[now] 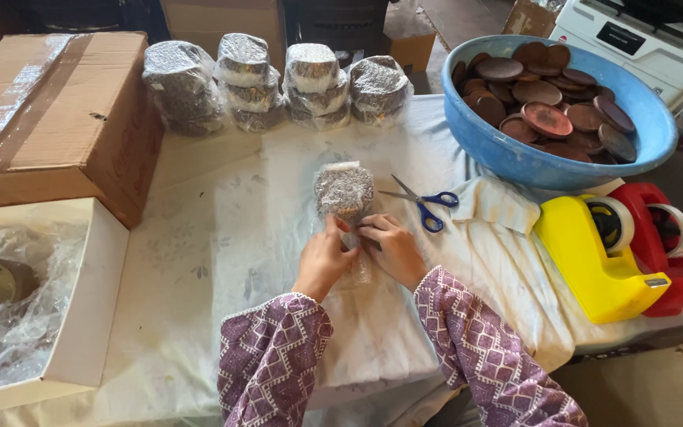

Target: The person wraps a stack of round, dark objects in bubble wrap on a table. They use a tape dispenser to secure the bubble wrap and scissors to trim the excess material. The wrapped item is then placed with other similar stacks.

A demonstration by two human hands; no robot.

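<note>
At the middle of the bench (223, 229), we see the left hand (323, 259) and right hand (393, 249) pinching the plastic-wrapped bundle (344, 191). Blue-handled scissors (424, 205) lie just beside it, toward the blue basin (563, 162) at the far right corner.

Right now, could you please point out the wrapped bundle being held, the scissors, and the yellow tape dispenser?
wrapped bundle (344, 190): head view, on its plastic-covered top.
scissors (439, 200): head view, on the upper blue handle loop.
yellow tape dispenser (583, 257): head view, on its yellow body.
</note>
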